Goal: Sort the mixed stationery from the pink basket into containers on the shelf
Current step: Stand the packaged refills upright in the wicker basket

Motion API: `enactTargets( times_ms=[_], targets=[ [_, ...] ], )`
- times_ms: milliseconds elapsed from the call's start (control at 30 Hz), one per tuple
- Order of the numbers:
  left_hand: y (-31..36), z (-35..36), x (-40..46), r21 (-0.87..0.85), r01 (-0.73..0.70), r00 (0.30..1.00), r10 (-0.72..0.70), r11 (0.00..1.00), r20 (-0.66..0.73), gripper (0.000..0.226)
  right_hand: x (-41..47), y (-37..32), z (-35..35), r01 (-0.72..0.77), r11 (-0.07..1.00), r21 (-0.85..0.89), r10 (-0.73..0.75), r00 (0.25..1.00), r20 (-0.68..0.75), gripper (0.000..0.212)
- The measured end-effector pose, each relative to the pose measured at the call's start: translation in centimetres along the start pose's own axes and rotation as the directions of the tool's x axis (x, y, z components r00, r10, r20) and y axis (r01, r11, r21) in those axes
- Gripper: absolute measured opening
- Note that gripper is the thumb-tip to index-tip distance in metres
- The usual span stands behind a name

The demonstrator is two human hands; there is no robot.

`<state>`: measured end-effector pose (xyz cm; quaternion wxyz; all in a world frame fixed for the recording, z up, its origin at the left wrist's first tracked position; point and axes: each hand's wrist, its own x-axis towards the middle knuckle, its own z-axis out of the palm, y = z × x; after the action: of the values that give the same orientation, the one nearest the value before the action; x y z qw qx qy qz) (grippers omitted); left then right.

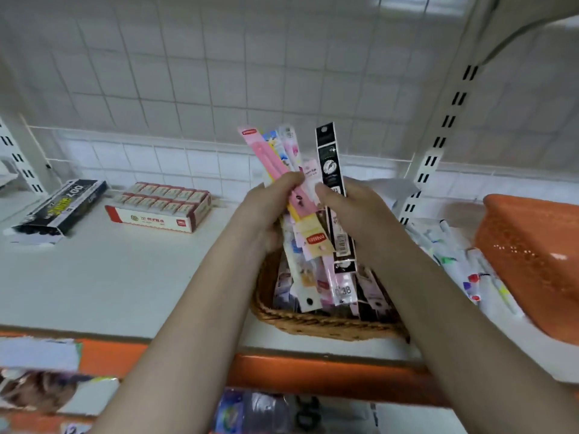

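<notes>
Head view: slim glossy packets (300, 189), woven basket (313, 321)

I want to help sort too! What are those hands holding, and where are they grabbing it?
Both hands grip a fan of long packaged pens around its middle, above the wicker basket. The left hand and right hand pinch from either side.

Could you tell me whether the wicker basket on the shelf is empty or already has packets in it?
Not empty: the wicker basket has packets standing in it above its rim.
</notes>
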<state>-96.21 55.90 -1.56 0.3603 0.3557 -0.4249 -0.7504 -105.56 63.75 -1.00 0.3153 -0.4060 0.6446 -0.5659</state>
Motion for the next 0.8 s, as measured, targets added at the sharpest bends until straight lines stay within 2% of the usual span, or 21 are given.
enactTargets(
  times_ms=[133, 233, 367, 467, 500, 567, 600, 633, 667, 733, 767, 800],
  targets=[
    [0.0, -0.1, -0.8, -0.055, -0.038, 0.99, 0.03, 0.998, -0.136, 0.006, 0.5, -0.3, -1.8, -0.124, 0.97, 0.209, 0.124, 0.992, 0.013, 0.013],
    [0.2, -1.2, -1.4, -0.062, -0.054, 0.991, 0.047, 0.997, -0.123, 0.01, 1.0, -0.6, -2.6, -0.142, 0.932, 0.334, 0.145, 0.989, 0.015, 0.009],
    [0.3, -2.7, -2.2, 0.163, -0.103, 0.99, 0.117, 0.981, -0.081, 0.029, 1.1, -0.6, -2.1, -0.133, 0.914, 0.385, 0.125, 0.991, 0.046, 0.008],
    [0.5, -3.2, -2.9, 0.138, -0.111, 0.994, 0.111, 0.984, 0.012, 0.031, 1.6, -0.8, -1.8, -0.037, 0.906, 0.421, 0.038, 0.999, 0.006, 0.01],
    [0.8, -3.3, -2.9, 0.123, -0.112, 0.994, 0.111, 0.986, 0.013, 0.029, 1.7, -0.9, -1.7, 0.057, 0.926, 0.372, -0.044, 0.998, -0.043, 0.011],
    [1.4, -3.9, -2.7, 0.128, -0.129, 0.991, 0.133, 0.983, -0.023, 0.026, 2.0, -1.0, -1.8, 0.294, 0.95, 0.105, -0.281, 0.952, -0.119, 0.016],
    [1.7, -4.3, -2.5, 0.135, -0.142, 0.988, 0.148, 0.981, -0.038, 0.024, 2.0, -1.0, -1.9, 0.405, 0.913, -0.041, -0.407, 0.908, -0.098, 0.021],
    [2.0, -4.7, -2.4, 0.146, -0.154, 0.986, 0.163, 0.977, -0.048, 0.024, 1.7, -1.2, -2.0, 0.468, 0.869, -0.163, -0.476, 0.879, -0.012, 0.025],
    [2.1, -5.0, -2.2, 0.167, -0.164, 0.983, 0.175, 0.972, -0.054, 0.024, 1.7, -1.1, -2.3, 0.496, 0.833, -0.247, -0.479, 0.868, 0.128, 0.025],
    [2.2, -5.6, -2.0, 0.215, -0.164, 0.982, 0.179, 0.963, -0.054, 0.022, 1.5, -0.3, -3.1, 0.513, 0.763, -0.394, -0.307, 0.823, 0.477, 0.013],
    [2.2, -5.8, -2.0, 0.228, -0.159, 0.984, 0.173, 0.961, -0.044, 0.02, 1.3, 0.0, -3.6, 0.52, 0.718, -0.462, -0.187, 0.784, 0.592, 0.018],
    [2.2, -5.8, -1.8, 0.231, -0.151, 0.986, 0.162, 0.961, -0.027, 0.019, 1.2, 0.5, -4.1, 0.527, 0.69, -0.497, -0.112, 0.755, 0.646, 0.022]
  ],
)
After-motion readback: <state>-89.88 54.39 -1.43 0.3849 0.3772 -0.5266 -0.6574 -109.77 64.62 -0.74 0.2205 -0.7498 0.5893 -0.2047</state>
